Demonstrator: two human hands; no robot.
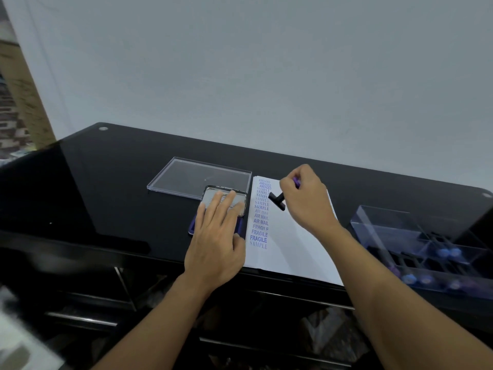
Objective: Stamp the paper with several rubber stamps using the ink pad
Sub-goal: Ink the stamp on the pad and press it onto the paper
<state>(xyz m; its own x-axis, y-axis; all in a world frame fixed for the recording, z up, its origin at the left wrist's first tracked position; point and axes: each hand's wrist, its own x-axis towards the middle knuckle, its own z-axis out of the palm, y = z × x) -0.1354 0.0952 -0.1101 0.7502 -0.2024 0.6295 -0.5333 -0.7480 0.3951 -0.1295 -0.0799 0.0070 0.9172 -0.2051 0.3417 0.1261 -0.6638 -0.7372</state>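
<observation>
Left hand (pixel 218 236) lies palm down on the ink pad (pixel 210 193), fingers (pixel 226 201) straight and spread a bit over its silvery lid. The thumb sits at the pad's near-right corner, next to the paper's edge. A purple base shows under the lid at the near left; can't tell if the lid is fully down.

Right hand (pixel 306 198) pinches a rubber stamp (pixel 277 202) by its purple handle, fingers curled round it. The black block is tilted and points left, over the far part of the paper (pixel 288 244). Can't tell if the block touches the sheet.

The paper lies on the black glossy desk (pixel 120 182), just right of the ink pad, w/ its near edge at the desk front. One column of blue prints runs down its left side, far to near: AMENDED, SAMPLE, AIR MAIL, FRAGILE, then a faint SAMPLE. The rest of the sheet is blank.

A clear plastic lid (pixel 197 174) lies flat behind the ink pad, touching or nearly touching it. Far right on the desk stands a clear compartment box (pixel 400 231) w/ more stamps (pixel 448 252) in it, blue-purple knobs toward the viewer, well apart from the paper.
</observation>
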